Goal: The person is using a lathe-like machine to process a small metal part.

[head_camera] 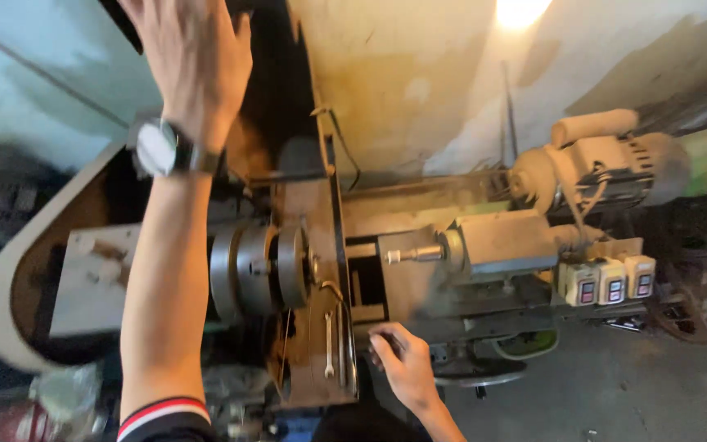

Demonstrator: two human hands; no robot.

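Observation:
My left hand [194, 57] is raised to the top of the view, with a wristwatch [157, 149] on the wrist. Its fingertips run out of frame against a dark part above. The forearm crosses in front of an old metal lathe [419, 286]. The lathe's round grey chuck [259, 270] sits just right of that forearm. My right hand [403, 364] is low at the centre, its fingers curled on a dark part at the lathe's front edge. A spindle tip [415, 254] sticks out of a boxy housing [505, 241] toward the chuck.
A wrench [329, 344] lies on the lathe's brown plate beside my right hand. Three pale switch boxes [611, 282] hang at the right, below an electric motor [607, 160]. A handwheel [480, 372] sits under the bed. A curved belt guard [6, 270] fills the left. A lamp [521, 10] glares above.

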